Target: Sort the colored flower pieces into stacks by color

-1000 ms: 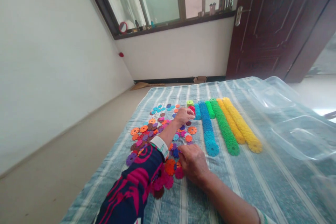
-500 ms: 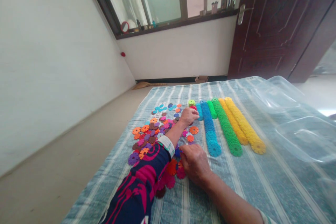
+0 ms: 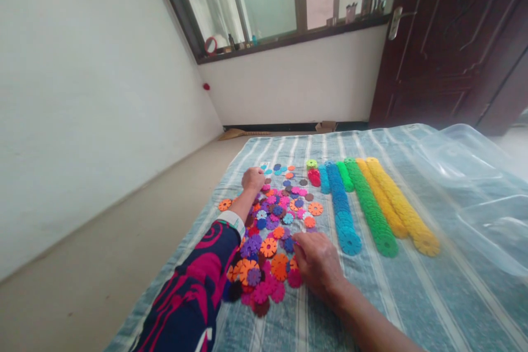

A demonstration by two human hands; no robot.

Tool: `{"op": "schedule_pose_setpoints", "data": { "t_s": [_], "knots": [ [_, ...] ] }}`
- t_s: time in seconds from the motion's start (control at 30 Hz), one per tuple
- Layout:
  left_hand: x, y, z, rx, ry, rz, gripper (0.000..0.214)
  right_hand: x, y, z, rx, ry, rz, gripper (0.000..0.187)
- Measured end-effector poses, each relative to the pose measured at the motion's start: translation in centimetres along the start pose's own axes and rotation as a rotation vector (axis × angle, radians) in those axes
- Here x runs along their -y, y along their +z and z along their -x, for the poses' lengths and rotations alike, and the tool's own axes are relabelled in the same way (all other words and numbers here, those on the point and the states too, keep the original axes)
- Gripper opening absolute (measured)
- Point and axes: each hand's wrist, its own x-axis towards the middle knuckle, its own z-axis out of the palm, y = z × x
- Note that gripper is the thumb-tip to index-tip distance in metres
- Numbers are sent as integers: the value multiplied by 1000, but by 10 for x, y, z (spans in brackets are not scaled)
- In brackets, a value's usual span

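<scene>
Colourful plastic flower-shaped discs (image 3: 269,247) lie in a loose pile on the striped sheet. At the pile's far left edge my left hand (image 3: 252,179) reaches down with bent fingers, beside several light blue discs (image 3: 268,172); its fingertips are mostly hidden. My right hand (image 3: 319,261) rests at the pile's right side, fingers curled and closed near a dark blue disc (image 3: 289,245); what it may hold is hidden. Right of the pile, discs overlap in rows by colour: red discs (image 3: 314,177), a blue row (image 3: 339,198), a green row (image 3: 369,209) and yellow rows (image 3: 402,203).
Two clear plastic containers, a far one (image 3: 462,148) and a near one (image 3: 495,214), stand on the sheet (image 3: 445,297) at the right. Behind the bed are a windowsill (image 3: 297,38) with small items and a dark red door (image 3: 445,44).
My left hand has moved left from the red discs to the pile's far left edge, uncovering the red discs. My right hand stays in nearly the same place. The view has shifted slightly.
</scene>
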Motion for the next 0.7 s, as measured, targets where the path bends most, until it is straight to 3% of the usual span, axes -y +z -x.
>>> {"op": "schedule_pose_setpoints", "data": {
  "t_s": [0.1, 0.2, 0.4, 0.7],
  "knots": [
    [25, -6, -11, 8, -35, -123, 35, 2, -2, 0, -5, -5, 1, 15],
    [36, -7, -15, 37, -7, -144, 41, 2, -3, 0, 4, 13, -1, 15],
    [36, -7, -16, 85, 15, -234, 37, 1, -1, 1, 30, 12, -8, 14],
    [39, 8, -13, -8, 106, -379, 33, 2, -2, -1, 18, 29, 8, 14]
  ]
}}
